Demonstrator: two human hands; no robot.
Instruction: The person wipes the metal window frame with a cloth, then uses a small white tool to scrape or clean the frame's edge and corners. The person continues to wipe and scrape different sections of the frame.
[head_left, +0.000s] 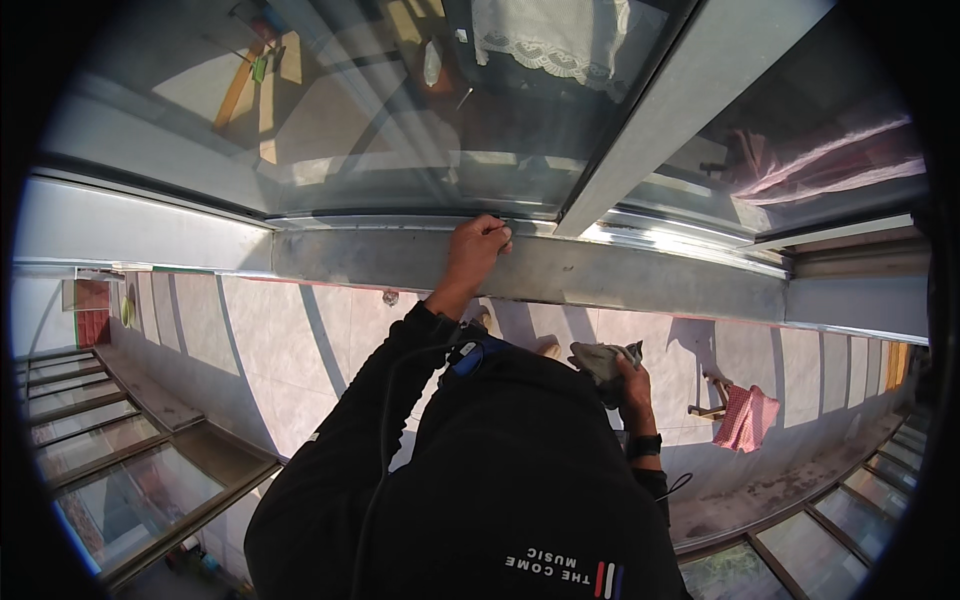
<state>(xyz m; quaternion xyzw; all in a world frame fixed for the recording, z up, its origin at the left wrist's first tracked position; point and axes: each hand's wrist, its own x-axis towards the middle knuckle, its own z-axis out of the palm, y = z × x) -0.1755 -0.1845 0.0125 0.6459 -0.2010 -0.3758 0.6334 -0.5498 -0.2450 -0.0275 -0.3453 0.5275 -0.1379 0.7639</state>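
My left hand is curled at the lower track of a sliding window, just above the grey sill. Something small and dark shows by its fingertips, too little of it to tell what it is or whether it is held. Down at my right side, my right hand grips a crumpled grey-green rag, apart from the sill. Behind the window glass hangs a white lace-edged cloth, with reflections across the pane.
A wide metal window post slants up at the right. On the tiled floor stands a small stool partly covered by a red checked cloth. Framed glass panes line the side behind me. A cable runs along my left sleeve.
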